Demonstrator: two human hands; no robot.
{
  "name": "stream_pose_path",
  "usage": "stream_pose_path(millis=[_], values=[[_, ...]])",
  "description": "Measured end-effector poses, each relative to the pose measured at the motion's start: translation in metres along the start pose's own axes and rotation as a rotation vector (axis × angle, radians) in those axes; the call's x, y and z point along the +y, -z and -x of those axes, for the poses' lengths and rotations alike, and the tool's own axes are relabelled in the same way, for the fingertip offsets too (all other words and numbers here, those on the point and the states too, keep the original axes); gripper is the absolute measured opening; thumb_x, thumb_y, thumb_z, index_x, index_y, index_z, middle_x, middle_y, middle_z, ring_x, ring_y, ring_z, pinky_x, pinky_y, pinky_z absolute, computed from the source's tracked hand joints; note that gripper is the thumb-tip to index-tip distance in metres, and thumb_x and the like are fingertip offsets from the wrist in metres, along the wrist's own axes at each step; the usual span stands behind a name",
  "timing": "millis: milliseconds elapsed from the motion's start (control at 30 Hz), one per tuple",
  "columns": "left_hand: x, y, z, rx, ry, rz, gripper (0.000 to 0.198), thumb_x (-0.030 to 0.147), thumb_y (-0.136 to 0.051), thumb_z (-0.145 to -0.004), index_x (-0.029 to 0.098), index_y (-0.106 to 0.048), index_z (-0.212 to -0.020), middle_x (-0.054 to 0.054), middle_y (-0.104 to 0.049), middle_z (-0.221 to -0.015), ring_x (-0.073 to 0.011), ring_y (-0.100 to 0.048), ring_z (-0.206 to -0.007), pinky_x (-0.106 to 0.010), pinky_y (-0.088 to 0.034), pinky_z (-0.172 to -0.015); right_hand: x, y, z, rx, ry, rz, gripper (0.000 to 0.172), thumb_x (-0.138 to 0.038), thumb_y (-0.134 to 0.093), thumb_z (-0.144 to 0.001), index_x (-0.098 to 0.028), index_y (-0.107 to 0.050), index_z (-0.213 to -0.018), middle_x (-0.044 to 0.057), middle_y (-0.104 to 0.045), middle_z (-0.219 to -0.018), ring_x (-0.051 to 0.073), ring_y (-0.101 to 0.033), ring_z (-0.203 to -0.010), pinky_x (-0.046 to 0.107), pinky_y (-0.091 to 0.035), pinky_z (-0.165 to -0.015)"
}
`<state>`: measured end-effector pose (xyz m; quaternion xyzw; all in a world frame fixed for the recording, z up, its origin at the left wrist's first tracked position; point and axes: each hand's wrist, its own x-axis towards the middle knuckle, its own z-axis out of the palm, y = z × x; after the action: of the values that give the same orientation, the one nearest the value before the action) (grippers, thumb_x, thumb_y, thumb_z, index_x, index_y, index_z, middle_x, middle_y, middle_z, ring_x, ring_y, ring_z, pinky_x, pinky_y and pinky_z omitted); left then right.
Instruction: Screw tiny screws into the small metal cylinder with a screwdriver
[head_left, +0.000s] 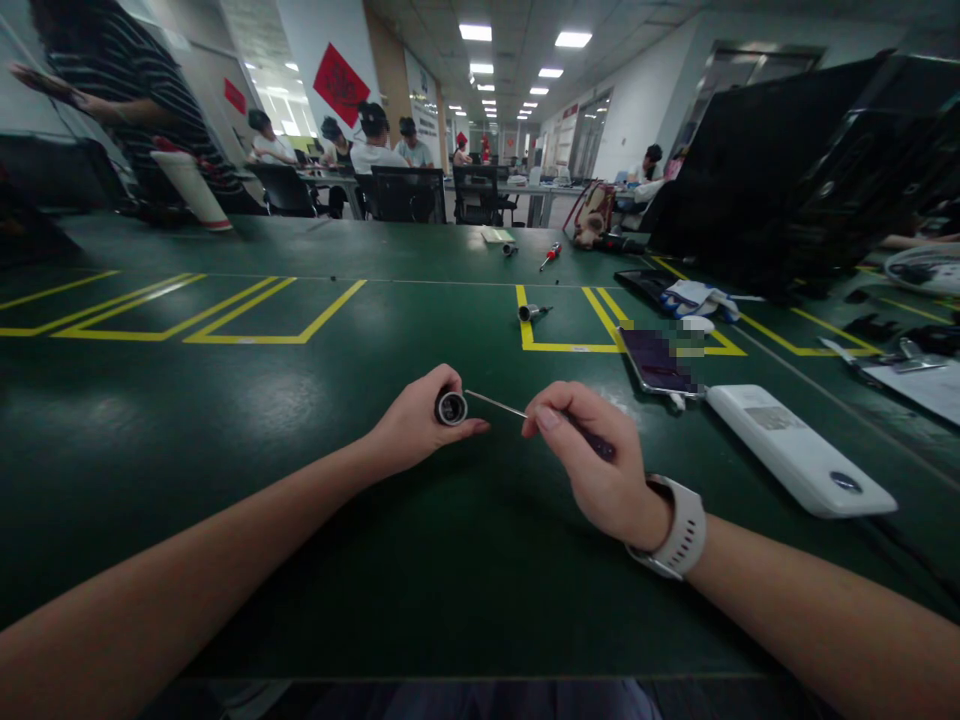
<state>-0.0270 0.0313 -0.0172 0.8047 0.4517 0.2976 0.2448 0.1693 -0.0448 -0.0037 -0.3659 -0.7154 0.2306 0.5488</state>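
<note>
Phone [654, 360] laid just beside power bank [795, 446] on table [465, 580]; cup [192, 186] placed far left; clipboard [926, 382] cut off at right edge.

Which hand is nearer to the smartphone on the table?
Right. The right hand is left of the smartphone, on its near side; the left hand is farther left.

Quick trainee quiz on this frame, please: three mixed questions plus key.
1. True or false: the left hand holds the phone.
2. What does the right hand hold?
A) a clipboard
B) a thin-shafted tool
C) a paper cup
3. Fill in: the watch is worn on the ____ wrist.

Key: 1. False; it holds an open-ended cylinder. 2. B. 3. Right.
</note>
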Motion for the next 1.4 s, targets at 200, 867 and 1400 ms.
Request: stream_pose_path(millis=[200,867,1400], values=[[-0.003,-0.005,0.001,-0.067,-0.032,0.006,0.025,0.036,-0.067,-0.068,0.017,-0.051,-0.073,0.003,-0.053,-0.066,-0.0119,-0.048,-0.059,-0.024,-0.036,-0.054,-0.001,-0.003,-0.001,-0.153,-0.005,0.056,0.014,-0.018,-0.048,-0.087,-0.017,-0.056,-0.075,0.0,-0.056,-0.07,0.012,-0.052,-0.066,0.026,-0.041,-0.062],[0.001,-0.014,0.011,-0.053,-0.282,-0.199,0.012,0.018,-0.054,-0.078,0.016,-0.051,-0.067,0.002,-0.052,-0.064,-0.0116,-0.049,-0.06,-0.024,-0.036,-0.056,0.007,-0.003,-0.009,-0.192,-0.323,-0.201,0.023,-0.022,-0.048,-0.086,-0.015,-0.059,-0.067,0.001,-0.059,-0.066,0.013,-0.056,-0.066,0.028,-0.043,-0.065],[0.005,-0.016,0.014,-0.129,-0.233,-0.406,0.009,0.009,-0.051,-0.072,0.017,-0.053,-0.068,0.0,-0.055,-0.065,-0.0136,-0.051,-0.062,-0.025,-0.037,-0.057,-0.004,-0.005,-0.001,-0.335,0.016,0.209,0.021,-0.019,-0.045,-0.085,-0.015,-0.056,-0.068,0.002,-0.055,-0.066,0.014,-0.049,-0.064,0.03,-0.037,-0.062]])
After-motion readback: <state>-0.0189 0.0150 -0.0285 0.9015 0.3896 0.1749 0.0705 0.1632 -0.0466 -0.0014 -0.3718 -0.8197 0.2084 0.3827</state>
